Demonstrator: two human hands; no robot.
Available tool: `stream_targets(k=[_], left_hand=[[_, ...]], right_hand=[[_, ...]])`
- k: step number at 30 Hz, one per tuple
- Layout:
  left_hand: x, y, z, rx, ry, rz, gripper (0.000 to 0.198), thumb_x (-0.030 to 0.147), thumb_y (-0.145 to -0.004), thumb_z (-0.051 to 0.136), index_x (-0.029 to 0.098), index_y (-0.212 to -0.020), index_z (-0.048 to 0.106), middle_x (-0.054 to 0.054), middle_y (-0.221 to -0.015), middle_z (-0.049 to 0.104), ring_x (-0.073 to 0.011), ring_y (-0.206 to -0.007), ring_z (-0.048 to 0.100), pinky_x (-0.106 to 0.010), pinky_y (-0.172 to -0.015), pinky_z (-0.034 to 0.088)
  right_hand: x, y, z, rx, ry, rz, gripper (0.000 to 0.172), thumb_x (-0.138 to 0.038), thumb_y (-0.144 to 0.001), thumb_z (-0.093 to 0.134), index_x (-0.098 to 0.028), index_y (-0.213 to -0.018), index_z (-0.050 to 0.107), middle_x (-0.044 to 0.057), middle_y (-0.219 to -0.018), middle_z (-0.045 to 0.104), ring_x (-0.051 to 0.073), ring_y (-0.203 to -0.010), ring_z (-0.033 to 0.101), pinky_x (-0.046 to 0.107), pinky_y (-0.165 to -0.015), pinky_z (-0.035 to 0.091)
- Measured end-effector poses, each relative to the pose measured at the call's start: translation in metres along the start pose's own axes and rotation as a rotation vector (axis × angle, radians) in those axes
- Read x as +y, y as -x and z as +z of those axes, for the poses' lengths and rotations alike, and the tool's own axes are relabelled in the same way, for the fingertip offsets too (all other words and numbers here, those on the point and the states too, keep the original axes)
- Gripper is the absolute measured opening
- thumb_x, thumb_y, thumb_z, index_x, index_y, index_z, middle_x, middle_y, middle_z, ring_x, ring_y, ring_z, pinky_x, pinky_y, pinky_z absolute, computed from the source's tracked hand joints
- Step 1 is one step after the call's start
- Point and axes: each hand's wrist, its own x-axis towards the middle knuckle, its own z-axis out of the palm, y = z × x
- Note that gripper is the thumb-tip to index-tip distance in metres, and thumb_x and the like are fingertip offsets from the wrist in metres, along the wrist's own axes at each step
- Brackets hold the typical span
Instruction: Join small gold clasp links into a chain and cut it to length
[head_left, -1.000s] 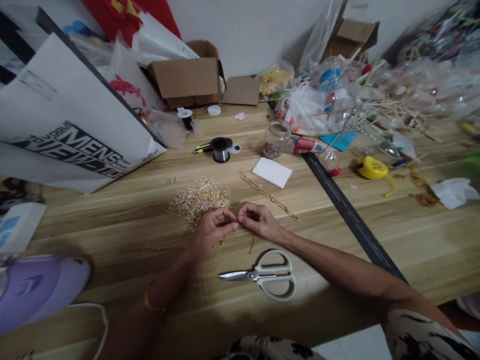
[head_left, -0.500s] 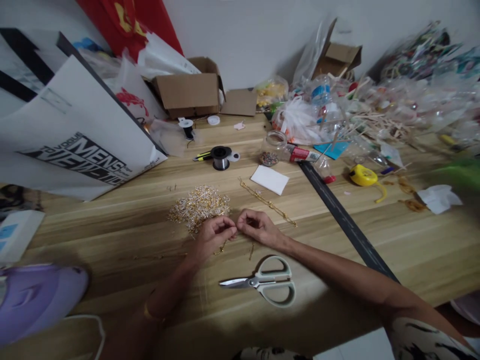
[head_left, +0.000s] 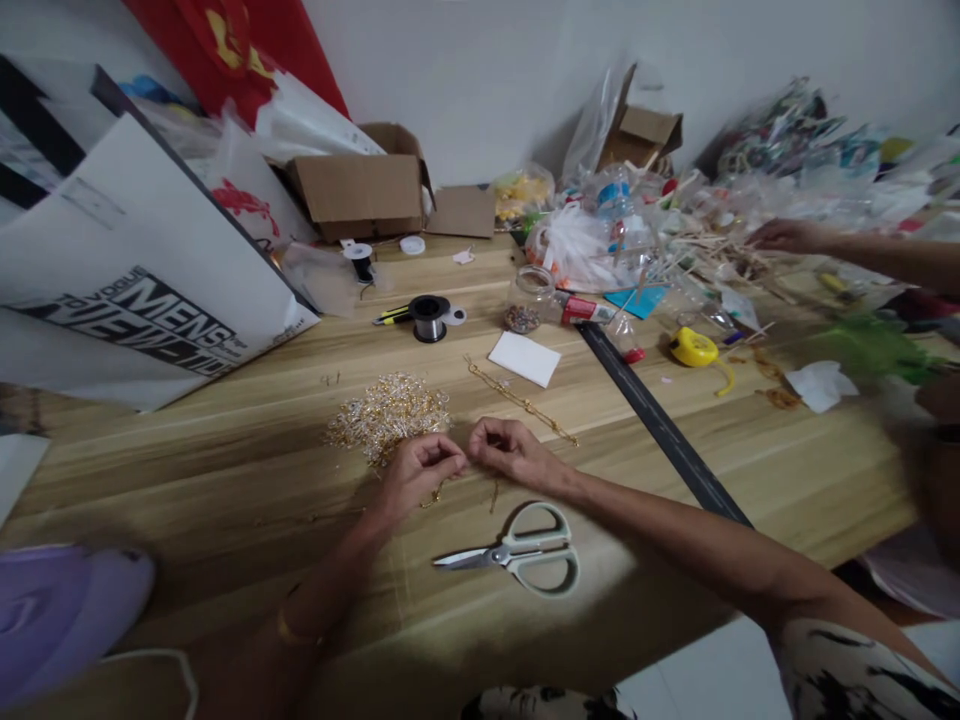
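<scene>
My left hand (head_left: 421, 472) is closed in a pinch in the middle of the table, and a short gold beaded strand (head_left: 433, 496) hangs below its fingers. Facing it, almost fingertip to fingertip, my right hand (head_left: 514, 452) is pinched too; what lies in its fingers is too small to make out. Just under the right hand shows another short gold piece (head_left: 494, 495). A pile of small gold and clear beads or findings (head_left: 390, 412) lies beyond the left hand. Nearer to me rest scissors (head_left: 517, 553) with pale handles, blades pointing left.
A gold chain (head_left: 525, 402) and folded white paper (head_left: 524, 358) lie beyond my hands. Behind them are a wire spool (head_left: 428, 320) and a bead jar (head_left: 529, 300). A black ruler (head_left: 660, 420) and yellow tape measure (head_left: 693, 347) are right. Another person's hand (head_left: 795, 236) reaches over clutter.
My view has shifted slightly to the right. Another person's arm has come in at the right, over the clutter. My two hands keep nearly the same pinched pose.
</scene>
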Motion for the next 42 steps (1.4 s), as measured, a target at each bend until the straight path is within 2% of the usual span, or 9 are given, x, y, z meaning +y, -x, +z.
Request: stream_targets(k=[4,7,10,20,23,26,29,32,42], left_hand=[[0.000,0.001,-0.001,-0.013,-0.002,0.011,0.013,0.026,-0.066,0.067,0.013,-0.066,0.063,-0.001,-0.061,0.063,-0.0114,-0.058,0.058,-0.022,-0.059,0.045],[0.002,0.002,-0.002,-0.005,0.000,0.021,0.012,0.024,-0.066,0.067,0.013,-0.065,0.063,0.000,-0.060,0.062,-0.0103,-0.057,0.057,-0.021,-0.058,0.044],[0.003,0.002,-0.002,-0.007,0.006,0.032,0.011,0.023,-0.067,0.066,0.013,-0.064,0.062,0.000,-0.060,0.062,-0.0101,-0.057,0.056,-0.021,-0.057,0.044],[-0.003,0.002,0.001,0.016,-0.005,0.045,0.011,0.022,-0.066,0.066,0.013,-0.063,0.062,-0.001,-0.060,0.062,-0.0105,-0.057,0.056,-0.020,-0.056,0.043],[-0.003,0.001,0.001,0.031,0.018,0.036,0.011,0.023,-0.065,0.067,0.013,-0.064,0.062,0.000,-0.058,0.061,-0.0100,-0.055,0.054,-0.020,-0.055,0.042],[0.000,0.002,0.001,0.056,0.034,0.040,0.011,0.023,-0.065,0.067,0.013,-0.064,0.062,0.000,-0.058,0.060,-0.0099,-0.055,0.054,-0.020,-0.054,0.042],[0.004,0.002,0.000,0.089,0.056,0.035,0.011,0.023,-0.065,0.067,0.013,-0.065,0.062,0.000,-0.059,0.060,-0.0105,-0.057,0.055,-0.021,-0.057,0.043],[0.005,0.002,-0.001,0.121,0.076,0.019,0.013,0.025,-0.065,0.066,0.013,-0.067,0.062,0.000,-0.059,0.060,-0.0112,-0.057,0.055,-0.022,-0.057,0.044],[0.000,-0.001,-0.001,0.175,0.068,0.038,0.016,0.029,-0.069,0.065,0.014,-0.069,0.061,0.000,-0.061,0.062,-0.0115,-0.059,0.057,-0.022,-0.059,0.045]], right_hand=[[-0.003,0.010,-0.012,-0.099,0.276,-0.019,0.023,-0.034,-0.086,0.052,-0.012,-0.082,0.058,-0.001,-0.067,0.052,0.009,-0.057,0.043,0.020,-0.053,0.033],[-0.009,0.021,-0.019,-0.264,0.602,-0.209,0.009,-0.021,-0.084,0.056,-0.014,-0.087,0.061,0.004,-0.083,0.059,0.012,-0.073,0.053,0.022,-0.065,0.038],[-0.015,0.031,-0.019,-0.427,0.800,-0.314,0.011,-0.017,-0.087,0.052,-0.017,-0.093,0.061,0.006,-0.097,0.059,0.013,-0.083,0.056,0.022,-0.069,0.039],[-0.016,0.038,-0.002,-0.532,1.189,-0.431,0.014,-0.010,-0.088,0.044,-0.012,-0.095,0.056,0.011,-0.097,0.059,0.015,-0.074,0.055,0.026,-0.062,0.040],[-0.013,0.037,-0.002,-0.483,1.045,-0.411,0.016,-0.010,-0.089,0.041,-0.011,-0.098,0.054,0.012,-0.099,0.058,0.015,-0.077,0.055,0.026,-0.066,0.042],[-0.009,0.028,-0.004,-0.353,0.628,-0.295,0.013,-0.018,-0.092,0.041,-0.013,-0.092,0.053,0.009,-0.090,0.058,0.014,-0.077,0.055,0.026,-0.068,0.044],[-0.003,0.015,-0.005,-0.256,0.123,-0.060,0.017,-0.029,-0.093,0.042,-0.014,-0.089,0.050,0.002,-0.071,0.056,0.010,-0.058,0.053,0.020,-0.053,0.043],[0.003,0.001,-0.004,-0.208,-0.199,0.042,0.023,-0.037,-0.087,0.053,-0.014,-0.086,0.049,0.002,-0.071,0.058,0.009,-0.055,0.055,0.018,-0.046,0.042],[0.010,-0.022,-0.009,-0.161,-0.343,0.076,0.029,-0.040,-0.078,0.064,-0.013,-0.082,0.053,0.000,-0.065,0.061,0.008,-0.052,0.059,0.015,-0.042,0.044]])
